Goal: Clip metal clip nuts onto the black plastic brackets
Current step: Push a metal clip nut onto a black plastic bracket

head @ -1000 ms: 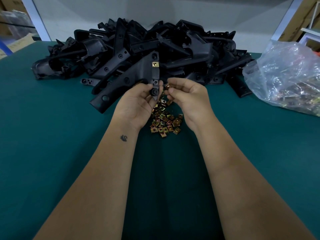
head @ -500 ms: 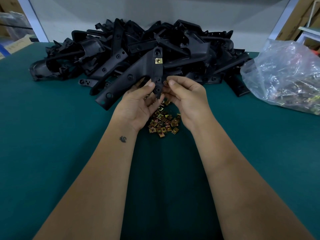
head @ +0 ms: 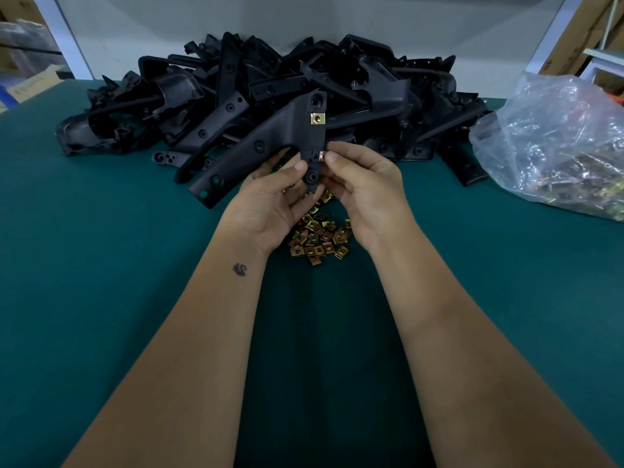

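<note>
The left hand [head: 270, 204] holds a black bracket [head: 270, 143] above the green table [head: 101, 265], thumb pressed on the front of its lower end and fingers curled behind it. The bracket is forked: one long arm slants down to the left, ending near the table, and a shorter strip stands almost upright, its top in front of the pile of brackets [head: 270, 96]. A brass-coloured clip nut [head: 317, 118] already sits on the upper part of that strip, just below a round hole. The right hand [head: 364, 187] is close against the left, thumb and forefinger pinching a second nut [head: 321, 156] at the right edge of the strip, lower down; the nut touches the plastic, though whether it is fully seated cannot be told. Below and between the wrists lies a heap of loose nuts [head: 317, 238] on the table, partly hidden by the hands. The pile of brackets stretches across the far side of the table against a pale wall. To the right, well apart from the hands, sits a clear plastic bag [head: 557, 146] with more metal pieces inside. A small dark tattoo [head: 240, 269] marks the left forearm.
</note>
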The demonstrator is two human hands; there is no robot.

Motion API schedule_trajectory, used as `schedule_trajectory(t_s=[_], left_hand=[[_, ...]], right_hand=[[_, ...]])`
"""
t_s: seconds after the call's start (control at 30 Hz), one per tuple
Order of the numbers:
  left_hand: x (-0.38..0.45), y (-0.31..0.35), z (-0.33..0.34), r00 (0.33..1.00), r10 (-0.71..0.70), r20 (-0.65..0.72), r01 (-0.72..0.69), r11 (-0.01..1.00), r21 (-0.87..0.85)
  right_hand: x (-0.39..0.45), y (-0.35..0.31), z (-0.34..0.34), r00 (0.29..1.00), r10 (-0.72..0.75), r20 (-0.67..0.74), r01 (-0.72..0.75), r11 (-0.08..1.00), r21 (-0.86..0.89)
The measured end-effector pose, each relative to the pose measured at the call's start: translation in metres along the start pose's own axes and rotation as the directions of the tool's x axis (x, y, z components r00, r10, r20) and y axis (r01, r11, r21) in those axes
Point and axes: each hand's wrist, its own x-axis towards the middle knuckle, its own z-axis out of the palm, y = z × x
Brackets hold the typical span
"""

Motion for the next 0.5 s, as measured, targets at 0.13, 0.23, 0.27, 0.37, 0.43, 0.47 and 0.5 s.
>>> schedule_trajectory(t_s=[0.13,0.23,0.27,0.37,0.43,0.47,0.5], left_hand=[[-0.0009,-0.0002,0.0011,0.999,0.014,0.033,-0.015,0.999,0.033],[-0.0016,0.0010,0.0022,0.998,0.040,0.052,-0.042,0.998,0.054],[-0.0017,0.0015,0.0026,0.997,0.046,0.056,-0.049,0.997,0.064],[-0.0024,0.0023,0.0052,0.997,0.060,0.058,-0.065,0.994,0.086],[-0.0027,0.0026,0.0066,0.996,0.067,0.058,-0.072,0.993,0.098],[-0.0028,0.0028,0.0065,0.996,0.067,0.055,-0.073,0.992,0.105],[-0.0027,0.0028,0.0064,0.996,0.066,0.051,-0.072,0.991,0.111]], right_hand=[[0.0008,0.0010,-0.0012,1.000,-0.003,0.024,0.004,1.000,-0.009],[0.0012,0.0004,-0.0017,1.000,-0.022,0.019,0.021,1.000,0.010],[0.0010,0.0002,-0.0021,0.999,-0.030,0.017,0.030,0.999,0.011],[-0.0001,0.0005,-0.0017,0.998,-0.066,0.019,0.065,0.998,0.015],[-0.0010,0.0008,0.0002,0.996,-0.091,0.023,0.091,0.996,0.000],[-0.0012,0.0010,0.0010,0.995,-0.098,0.023,0.098,0.995,-0.007],[-0.0014,0.0014,0.0016,0.995,-0.099,0.021,0.100,0.995,-0.012]])
